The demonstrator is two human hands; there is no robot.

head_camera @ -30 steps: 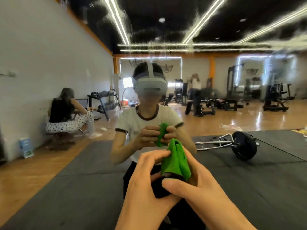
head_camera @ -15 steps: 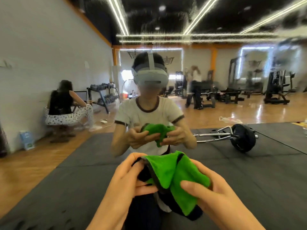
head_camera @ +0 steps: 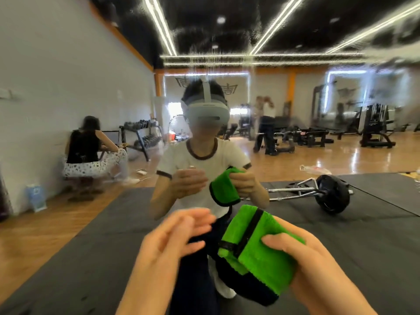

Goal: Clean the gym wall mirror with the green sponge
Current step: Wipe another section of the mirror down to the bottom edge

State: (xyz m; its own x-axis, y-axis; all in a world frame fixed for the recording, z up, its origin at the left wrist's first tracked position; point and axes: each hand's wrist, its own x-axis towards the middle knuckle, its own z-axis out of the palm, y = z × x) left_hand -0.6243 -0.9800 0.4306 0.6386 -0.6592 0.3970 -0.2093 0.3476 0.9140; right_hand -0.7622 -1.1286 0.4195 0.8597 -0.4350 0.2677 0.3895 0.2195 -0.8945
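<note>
right hand (head_camera: 318, 264) is gripping the sponge (head_camera: 256, 251), thumb across its green face, black edging showing | left hand (head_camera: 168, 244) is hovering just beside it, fingers spread loose, blurred, holding nothing | mirror (head_camera: 68, 64) is filling the view ahead, streaked near the top, reflecting the person, both hands and the sponge

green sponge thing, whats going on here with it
A person faces the streaky gym wall mirror, which reflects them and the gym behind. Their right hand grips a folded green sponge cloth with black trim. The left hand is open beside it, fingers spread and blurred, holding nothing. The sponge is held in front of the glass, not pressed against it, so wiping is not under way.
</note>
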